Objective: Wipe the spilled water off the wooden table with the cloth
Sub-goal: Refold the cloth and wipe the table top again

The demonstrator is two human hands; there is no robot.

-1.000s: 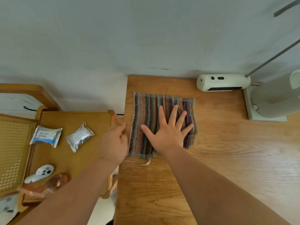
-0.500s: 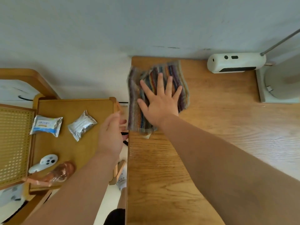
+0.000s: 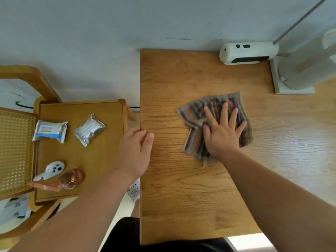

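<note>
Wooden table (image 3: 172,193): one cloth (image 3: 197,108), two foil packets (image 3: 50,131).

Wooden tabletop (image 3: 181,197), light oak grain: a striped cloth (image 3: 200,108) is lying bunched and blurred at 1 o'clock of centre. A white oblong device (image 3: 248,53) is sitting at the far edge, 1 o'clock. A white stand base (image 3: 294,90) is sitting at 2 o'clock.

Side tabletop (image 3: 101,160), at 9 o'clock:
- a blue-and-white packet (image 3: 50,131) and a silver packet (image 3: 89,129) are lying at 11 o'clock
- a white controller (image 3: 51,170) and a copper-coloured wrapper (image 3: 67,180) are lying at 8 o'clock
</note>
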